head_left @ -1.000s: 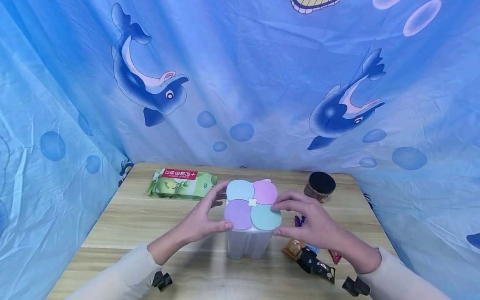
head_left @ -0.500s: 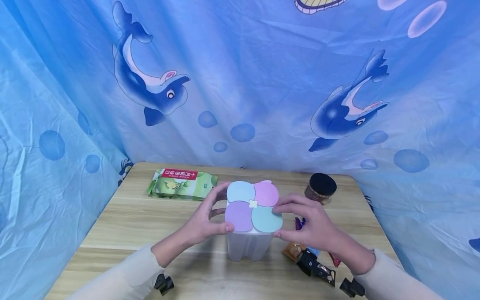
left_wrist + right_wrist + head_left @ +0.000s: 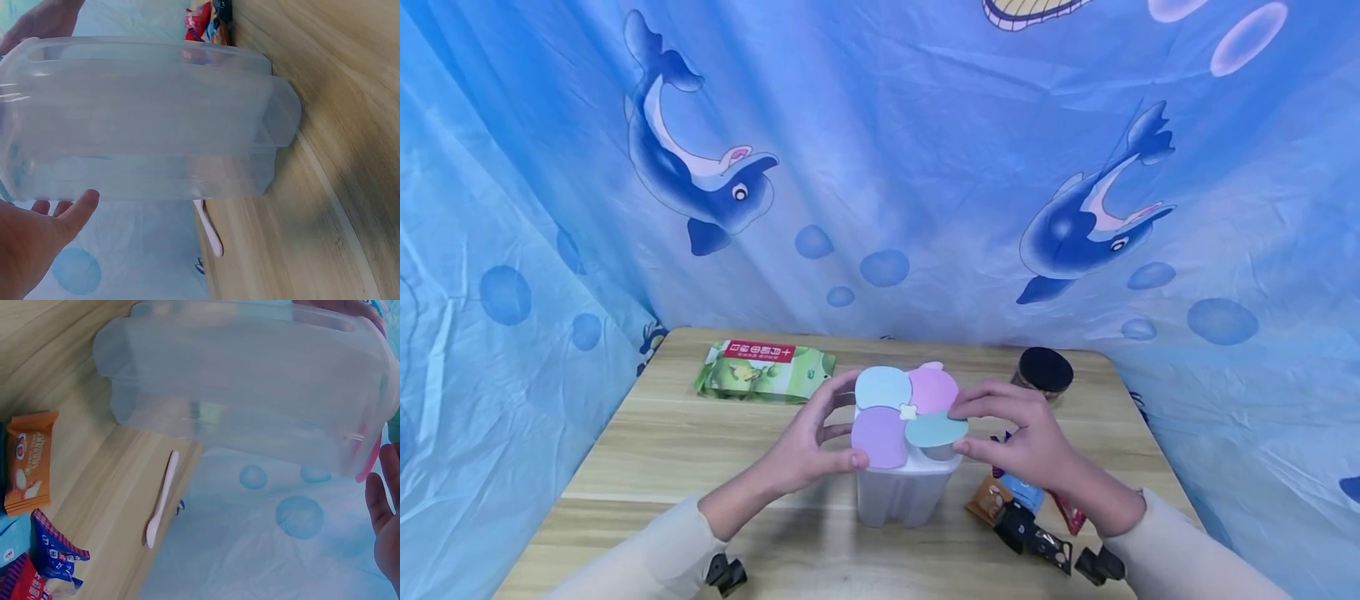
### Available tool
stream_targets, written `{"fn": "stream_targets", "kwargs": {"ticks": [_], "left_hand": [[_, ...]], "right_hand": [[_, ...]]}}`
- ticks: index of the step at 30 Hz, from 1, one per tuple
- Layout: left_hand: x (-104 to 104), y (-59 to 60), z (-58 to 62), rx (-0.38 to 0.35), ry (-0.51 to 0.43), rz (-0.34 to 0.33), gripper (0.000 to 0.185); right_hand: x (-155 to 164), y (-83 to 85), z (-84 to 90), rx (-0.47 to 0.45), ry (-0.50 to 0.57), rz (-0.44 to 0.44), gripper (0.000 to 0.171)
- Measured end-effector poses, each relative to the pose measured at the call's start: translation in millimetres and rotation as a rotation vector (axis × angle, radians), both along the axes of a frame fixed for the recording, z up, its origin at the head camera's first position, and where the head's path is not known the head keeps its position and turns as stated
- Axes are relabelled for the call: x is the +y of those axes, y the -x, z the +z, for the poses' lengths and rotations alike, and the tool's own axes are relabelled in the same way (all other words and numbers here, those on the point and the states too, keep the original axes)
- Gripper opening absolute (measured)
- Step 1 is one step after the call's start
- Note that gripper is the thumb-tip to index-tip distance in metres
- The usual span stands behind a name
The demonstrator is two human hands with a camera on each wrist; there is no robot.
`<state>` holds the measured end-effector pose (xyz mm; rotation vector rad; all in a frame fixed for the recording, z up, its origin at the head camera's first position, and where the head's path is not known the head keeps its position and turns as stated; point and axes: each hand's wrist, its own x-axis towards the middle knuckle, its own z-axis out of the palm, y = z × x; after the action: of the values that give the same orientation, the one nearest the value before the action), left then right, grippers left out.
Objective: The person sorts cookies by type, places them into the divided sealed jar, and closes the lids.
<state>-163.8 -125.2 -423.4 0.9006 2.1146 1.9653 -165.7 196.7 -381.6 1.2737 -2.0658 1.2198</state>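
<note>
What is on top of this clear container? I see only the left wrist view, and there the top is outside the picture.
Observer: The container has a lid made of four coloured flaps: blue, pink, purple and teal.
Operator: Do all four flaps lie closed?
Observer: No. The teal flap is raised at its outer edge, and the other three lie flat.
Operator: What holds it up?
Observer: The right hand pinches its edge between thumb and fingers.
</note>
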Motion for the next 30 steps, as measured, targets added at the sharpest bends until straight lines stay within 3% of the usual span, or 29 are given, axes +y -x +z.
{"fn": "stream_targets", "kwargs": {"ticks": [5,11,16,21,26,30], "left_hand": [[-0.2,-0.4,-0.5,0.033,0.005,0.002,0.092],[-1.2,-5.0,6.0,0.128,0.104,0.08,0.088],[1.2,-10.0,25.7,0.235,0.162,0.183,0.067],[12.7,-13.3,49.6,0.337,0.113,0.252,0.045],[26.4,-19.1,68.6,0.373,0.073,0.194,0.029],[34.7,-22.4,74.1,0.332,0.098,0.153,0.022]], "right_hand": [[-2.5,1.5,9.7,-0.095,-0.024,-0.035,0.034],[-7.0,9.1,18.3,-0.153,-0.013,-0.016,0.03],[-9.7,15.3,26.7,-0.194,-0.022,-0.015,0.021],[-10.1,19.0,32.8,-0.231,-0.043,-0.029,0.019],[-12.0,20.7,38.4,-0.241,-0.063,-0.037,0.015],[-13.4,20.1,41.0,-0.243,-0.077,-0.054,0.013]]}}
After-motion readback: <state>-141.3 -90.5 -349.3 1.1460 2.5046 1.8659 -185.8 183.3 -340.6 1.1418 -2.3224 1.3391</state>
